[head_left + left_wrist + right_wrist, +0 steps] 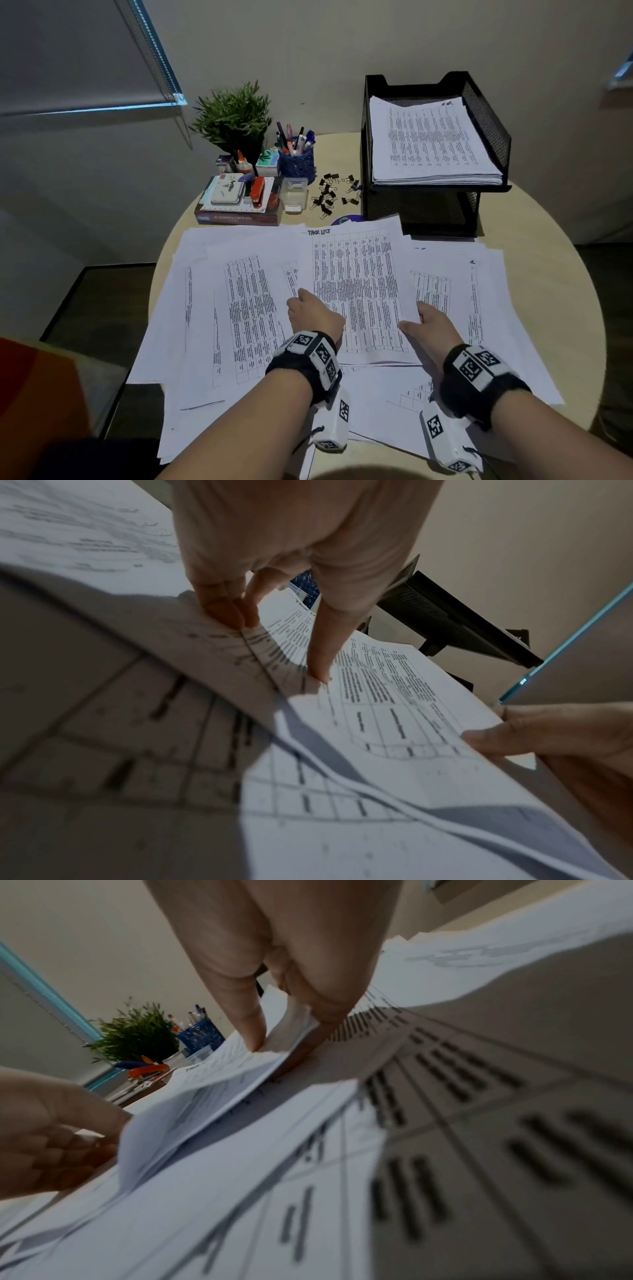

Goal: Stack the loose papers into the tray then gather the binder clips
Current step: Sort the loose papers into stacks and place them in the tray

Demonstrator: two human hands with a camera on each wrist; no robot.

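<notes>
I have a thin batch of printed sheets (356, 291) pinched at both side edges near the front of the round table (555, 294): my left hand (313, 313) has its fingers (222, 610) curled under the left edge with one finger pressing on top, and my right hand (433, 325) nips the right edge between thumb and fingers (253, 1031). The batch lies on top of the loose papers (239, 308) that fan across the front half of the table, some overhanging its near edge. I judge the sheets light, limp and slick against each other; held only at the sides they sag in the middle, as the wrist views show, and could fan out or slide, so I would grip both long edges firmly and keep the batch level. The black mesh tray (486, 113) stands at the back right edge of the table, its top tier already carrying a neat stack (435, 144). The binder clips (334, 195) lie scattered just left of the tray, untouched, beside a clear plastic box (294, 195), a blue pen cup (297, 161), a potted plant (233, 116) and a red stapler (257, 192) towards the back edge. The room is dim, with a plain wall behind and a window blind (78, 54) at the left.
</notes>
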